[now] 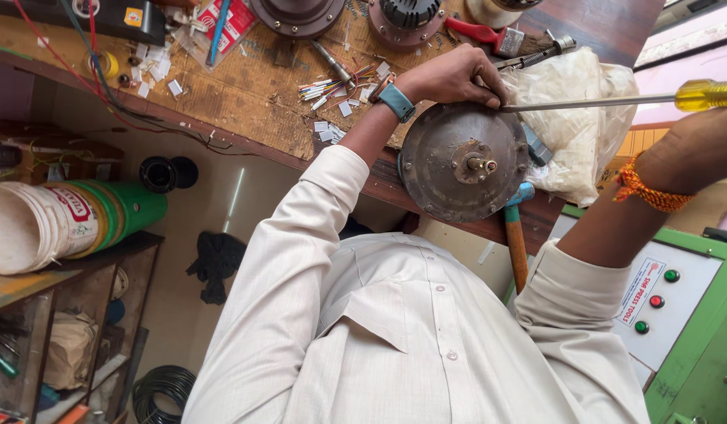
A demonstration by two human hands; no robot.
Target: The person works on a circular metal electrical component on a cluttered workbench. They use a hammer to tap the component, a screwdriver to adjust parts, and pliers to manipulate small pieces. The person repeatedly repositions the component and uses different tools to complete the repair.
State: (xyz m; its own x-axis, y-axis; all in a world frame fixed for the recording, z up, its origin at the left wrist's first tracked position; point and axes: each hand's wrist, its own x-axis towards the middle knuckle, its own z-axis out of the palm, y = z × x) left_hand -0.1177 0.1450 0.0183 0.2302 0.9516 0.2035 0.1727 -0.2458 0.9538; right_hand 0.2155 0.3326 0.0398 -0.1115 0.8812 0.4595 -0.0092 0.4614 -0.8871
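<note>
Two hands work over a round grey motor cover (462,161) lying at the near edge of the wooden workbench (246,94). The left hand (458,74) rests on the cover's far rim, fingers curled together against it. A long screwdriver (607,100) with a yellow handle reaches the rim from the right; the right hand lies out of view, so I cannot tell its grip. A hammer (514,235) lies under the cover.

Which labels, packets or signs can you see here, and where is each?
Packet: top of the bench, flat, red and white.
Sticker: on the black box at top left, small, yellow.
Bucket label: on the white bucket at left, red on white.
Panel label: on the green machine at right, slanted, white with red and blue.
</note>
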